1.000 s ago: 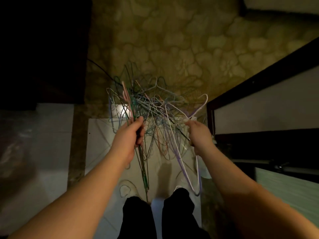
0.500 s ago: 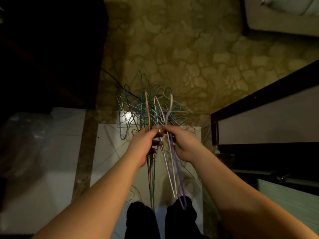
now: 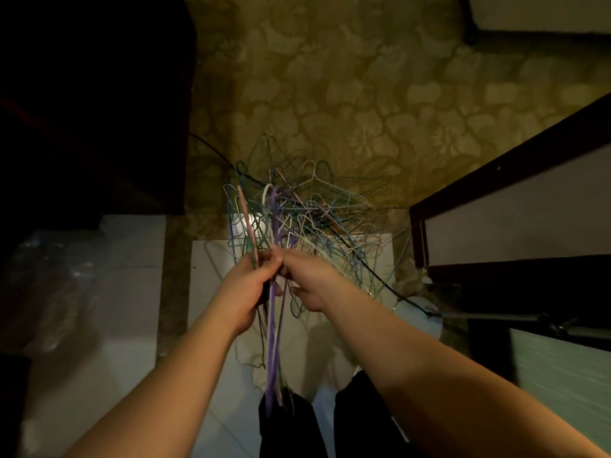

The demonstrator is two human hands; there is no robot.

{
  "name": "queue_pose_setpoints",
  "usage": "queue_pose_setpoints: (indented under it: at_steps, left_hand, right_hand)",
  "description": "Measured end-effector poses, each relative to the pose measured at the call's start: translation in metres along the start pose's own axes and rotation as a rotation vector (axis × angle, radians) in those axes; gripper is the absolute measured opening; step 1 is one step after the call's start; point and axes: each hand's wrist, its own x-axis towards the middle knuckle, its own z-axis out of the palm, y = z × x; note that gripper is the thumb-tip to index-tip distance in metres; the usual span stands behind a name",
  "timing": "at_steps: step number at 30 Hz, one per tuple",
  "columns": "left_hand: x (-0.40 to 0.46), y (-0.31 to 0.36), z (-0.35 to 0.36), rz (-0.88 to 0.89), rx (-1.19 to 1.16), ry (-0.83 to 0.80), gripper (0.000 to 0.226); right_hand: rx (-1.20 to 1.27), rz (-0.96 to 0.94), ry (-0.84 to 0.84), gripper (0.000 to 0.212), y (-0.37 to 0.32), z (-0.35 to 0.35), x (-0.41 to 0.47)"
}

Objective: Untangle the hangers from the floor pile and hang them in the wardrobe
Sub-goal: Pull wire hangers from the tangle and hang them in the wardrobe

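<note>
A tangled pile of thin wire hangers (image 3: 317, 209) in green, blue, white and pink lies on the floor ahead of me, half on the patterned carpet. My left hand (image 3: 246, 292) grips a bundle of hangers, among them a purple hanger (image 3: 271, 352) that hangs down toward my legs and a pink hanger (image 3: 246, 219) that sticks up. My right hand (image 3: 309, 280) is right beside the left, fingers pinched on the same bundle. The dark-framed wardrobe (image 3: 502, 200) stands at the right.
A black cable (image 3: 373, 276) runs across the pile to a round pale object (image 3: 420, 314) by the wardrobe's base. Dark furniture (image 3: 92, 104) fills the upper left. Crumpled clear plastic (image 3: 43, 285) lies at the left. My dark trouser legs (image 3: 297, 424) are at the bottom.
My right hand came in from the right with the purple hanger and joined my left hand. The hangers are now gathered into one bundle between both hands.
</note>
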Motion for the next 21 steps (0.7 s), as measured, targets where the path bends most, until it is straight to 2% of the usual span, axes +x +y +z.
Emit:
queue_pose_setpoints:
  at_steps: [4, 6, 8, 10, 12, 14, 16, 19, 21]
  left_hand:
    - [0.001, 0.005, -0.022, -0.034, -0.042, -0.035, 0.014]
    - [-0.001, 0.009, -0.033, -0.050, -0.072, -0.043, 0.014]
    - [-0.005, 0.014, -0.042, -0.067, -0.062, -0.065, 0.015]
    - [-0.009, 0.018, -0.052, -0.076, -0.065, -0.108, 0.018]
    - [-0.012, 0.022, -0.061, -0.062, -0.101, -0.180, 0.025]
    - [-0.015, 0.026, -0.068, -0.053, -0.128, -0.229, 0.027]
    - [-0.018, 0.031, -0.076, -0.036, -0.154, -0.272, 0.030]
    - [-0.019, 0.038, -0.090, -0.025, -0.216, -0.371, 0.060]
    - [-0.021, 0.044, -0.100, -0.027, -0.239, -0.391, 0.064]
  right_hand:
    - [-0.136, -0.086, -0.001, 0.043, -0.001, -0.013, 0.010]
    - [-0.240, -0.101, 0.119, 0.037, 0.005, -0.030, 0.021]
    - [-0.544, -0.103, 0.264, 0.026, 0.019, -0.055, 0.043]
    - [-0.822, -0.060, 0.306, 0.024, 0.031, -0.073, 0.064]
    - [-0.938, -0.027, 0.316, 0.044, 0.034, -0.081, 0.083]
    - [-0.939, -0.032, 0.323, 0.071, 0.029, -0.078, 0.097]
    - [-0.806, -0.024, 0.326, 0.085, 0.022, -0.070, 0.107]
    - [-0.665, 0.017, 0.359, 0.086, 0.017, -0.061, 0.116]
    - [-0.606, 0.024, 0.414, 0.077, 0.015, -0.059, 0.122]
